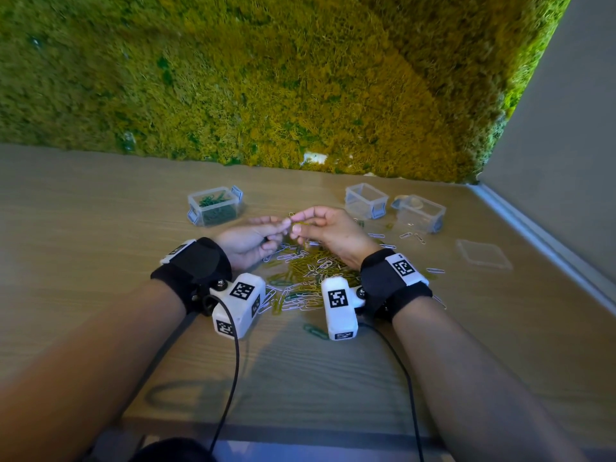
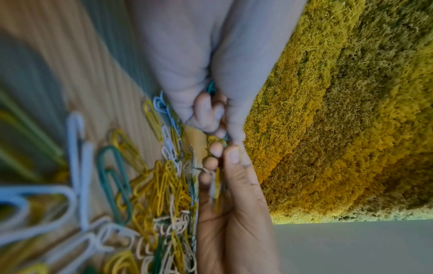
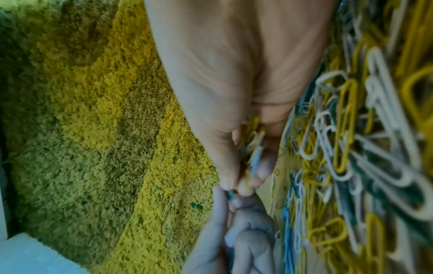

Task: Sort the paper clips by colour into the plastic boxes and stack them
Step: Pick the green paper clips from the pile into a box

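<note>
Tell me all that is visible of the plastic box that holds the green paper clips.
The plastic box is small, clear and rectangular, with a bluish latch flap hanging open at each short end. It has no lid on and stands upright on the wooden table, at the far left, near the moss wall. Dark green paper clips partly fill it. Neither hand touches it.

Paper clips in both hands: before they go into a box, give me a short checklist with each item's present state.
1. Left hand holds green clips: ok, green shows in its fist in the left wrist view.
2. Right hand holds one colour only: not ok, yellow and white clips.
3. Green box open: ok.
4. Two clear boxes open: ok.
5. Pile sorted: not ok.
</note>
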### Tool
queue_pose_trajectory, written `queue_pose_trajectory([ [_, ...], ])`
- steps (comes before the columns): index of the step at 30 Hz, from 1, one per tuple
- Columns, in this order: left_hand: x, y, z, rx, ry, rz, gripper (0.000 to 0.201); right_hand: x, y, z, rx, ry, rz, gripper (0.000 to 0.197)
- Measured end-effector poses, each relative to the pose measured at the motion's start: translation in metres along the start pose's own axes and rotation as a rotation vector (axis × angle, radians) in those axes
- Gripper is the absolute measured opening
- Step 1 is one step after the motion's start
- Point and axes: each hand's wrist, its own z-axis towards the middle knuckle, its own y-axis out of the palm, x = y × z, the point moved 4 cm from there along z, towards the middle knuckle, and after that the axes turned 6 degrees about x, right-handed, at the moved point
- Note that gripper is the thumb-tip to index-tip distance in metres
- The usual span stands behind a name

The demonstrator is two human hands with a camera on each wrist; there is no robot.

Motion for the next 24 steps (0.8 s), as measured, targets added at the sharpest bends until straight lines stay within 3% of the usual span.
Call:
queue_pose_trajectory([
  [3,0.008,-0.011,-0.001,0.108,-0.006,-0.080,0.019,0.002,-0.008,0.002,0.088,-0.031,-0.236,0.017],
  [7,0.019,-0.042,0.006,0.257,-0.015,-0.168,0.021,0.000,-0.008,-0.007,-0.052,0.021,-0.496,0.028],
  [10,0.025,-0.064,0.011,0.340,0.008,0.154,0.013,-0.003,-0.006,-0.009,-0.085,-0.014,-0.651,0.031],
  [12,0.029,-0.067,0.008,0.345,0.027,0.426,0.003,-0.003,-0.005,-0.007,-0.086,-0.040,-0.677,0.023],
  [15,0.031,-0.061,0.001,0.327,0.008,0.801,0.006,-0.002,-0.004,-0.005,-0.081,-0.040,-0.726,0.013],
  [20,0.030,-0.054,-0.002,0.336,0.043,0.975,0.009,-0.001,-0.004,-0.006,-0.093,-0.032,-0.726,0.011],
  [24,0.027,-0.054,-0.001,0.324,0.075,1.026,0.006,-0.004,-0.007,-0.006,-0.003,-0.038,-0.637,0.013],
])
